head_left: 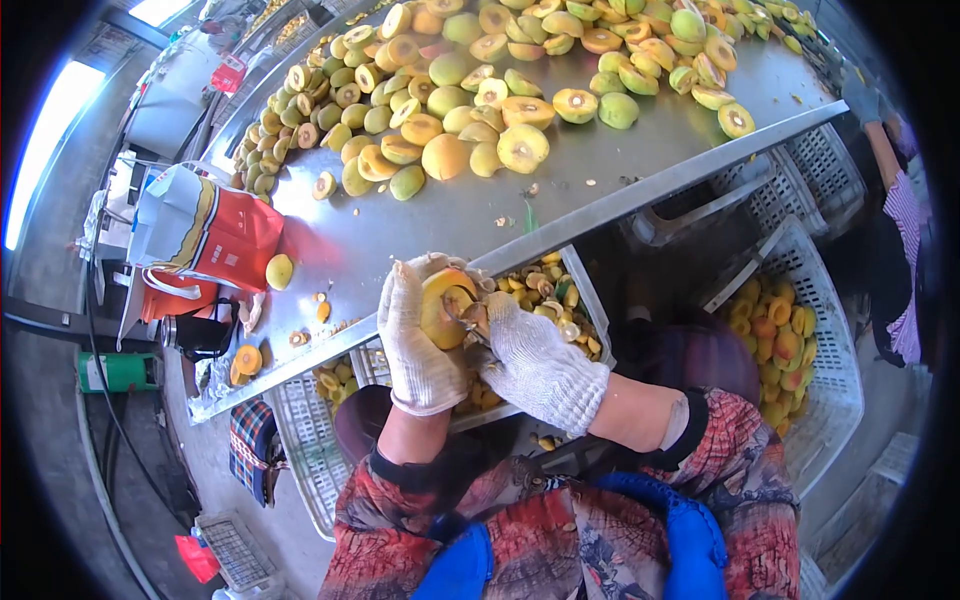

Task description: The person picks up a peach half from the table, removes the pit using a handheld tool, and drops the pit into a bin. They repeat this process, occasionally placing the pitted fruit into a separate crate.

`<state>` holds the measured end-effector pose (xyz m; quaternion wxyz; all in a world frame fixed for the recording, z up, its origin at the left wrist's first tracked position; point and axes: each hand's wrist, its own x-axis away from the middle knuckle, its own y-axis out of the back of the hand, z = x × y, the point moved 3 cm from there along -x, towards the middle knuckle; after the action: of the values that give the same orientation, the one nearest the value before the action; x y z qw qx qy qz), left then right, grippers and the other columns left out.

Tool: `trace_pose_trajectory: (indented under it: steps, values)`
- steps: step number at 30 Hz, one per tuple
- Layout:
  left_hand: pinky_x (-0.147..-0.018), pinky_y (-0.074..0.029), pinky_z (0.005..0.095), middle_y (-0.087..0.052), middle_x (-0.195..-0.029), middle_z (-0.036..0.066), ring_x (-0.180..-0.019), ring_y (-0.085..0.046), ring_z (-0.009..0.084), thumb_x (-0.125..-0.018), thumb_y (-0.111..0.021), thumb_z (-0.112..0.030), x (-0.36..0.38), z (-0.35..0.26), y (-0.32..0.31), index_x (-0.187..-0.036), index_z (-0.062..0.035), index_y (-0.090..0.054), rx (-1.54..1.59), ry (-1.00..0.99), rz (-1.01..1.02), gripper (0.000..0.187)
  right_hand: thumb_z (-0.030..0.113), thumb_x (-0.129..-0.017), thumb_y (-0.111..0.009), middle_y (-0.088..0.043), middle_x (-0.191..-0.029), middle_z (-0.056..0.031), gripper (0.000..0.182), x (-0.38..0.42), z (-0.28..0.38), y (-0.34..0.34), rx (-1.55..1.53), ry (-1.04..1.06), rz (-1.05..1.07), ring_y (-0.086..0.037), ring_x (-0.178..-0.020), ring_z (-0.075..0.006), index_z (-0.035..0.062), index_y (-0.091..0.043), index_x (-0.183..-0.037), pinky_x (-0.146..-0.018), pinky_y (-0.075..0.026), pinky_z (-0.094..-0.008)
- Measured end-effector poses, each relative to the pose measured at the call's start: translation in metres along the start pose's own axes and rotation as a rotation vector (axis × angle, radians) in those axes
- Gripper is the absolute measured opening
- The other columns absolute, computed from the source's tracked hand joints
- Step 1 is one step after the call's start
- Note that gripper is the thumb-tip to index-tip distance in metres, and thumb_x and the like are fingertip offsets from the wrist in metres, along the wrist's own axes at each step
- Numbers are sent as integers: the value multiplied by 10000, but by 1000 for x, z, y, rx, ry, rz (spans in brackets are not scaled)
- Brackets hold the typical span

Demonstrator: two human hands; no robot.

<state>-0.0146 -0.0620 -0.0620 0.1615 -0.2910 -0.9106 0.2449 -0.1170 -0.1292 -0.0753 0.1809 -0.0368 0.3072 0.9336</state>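
Note:
My left hand (415,350), in a whitish knitted glove, is closed around a yellow peach half (436,308) just off the table's front edge. Its cut side faces my right hand (545,360), also gloved. The fingers of that hand are wrapped round a small dark pitting tool (478,352), whose end is at the brown centre of the peach half. Glove and fruit hide part of the tool, so its exact shape cannot be made out. Many peach halves (523,148) are heaped on the metal table (420,230) beyond my hands, some cut side up.
A crate (590,290) with pits and peach pieces is below my hands. On the right, another white crate (835,370) holds peach halves. A red bag (235,240) stands at the table's left end. A co-worker's striped sleeve (903,230) shows at far right.

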Motion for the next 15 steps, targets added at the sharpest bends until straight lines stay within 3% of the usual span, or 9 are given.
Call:
trace_pose_trajectory:
  steps: [4, 8, 15]
  values:
    - [-814, -512, 416, -604, -936, 128, -868, -606, 266, -945, -516, -430, 8, -2, 5, -1032, -34, -564, -173, -73, -40, 408, 163, -811, -616, -564, -1019, -253, 460, 2, 3, -2, -122, -17, 16, -603, -881, -422, 52, -476, -1235, -751, -507, -485]
    - [-811, -507, 390, -608, -936, 135, -868, -607, 253, -945, -528, -402, 17, -11, 3, -1038, -21, -564, -299, -166, -42, 394, 167, -810, -626, -575, -996, -251, 438, 2, 4, -6, -194, -110, 112, -608, -885, -430, 22, -474, -1195, -731, -519, -477]
    - [-801, -494, 366, -626, -945, 149, -834, -615, 237, -947, -525, -317, 29, -22, 5, -982, 5, -588, -524, -238, -8, 330, 174, -834, -619, -595, -938, -239, 368, 5, 12, -5, -207, -7, 116, -604, -846, -441, -4, -463, -1116, -709, -518, -456]
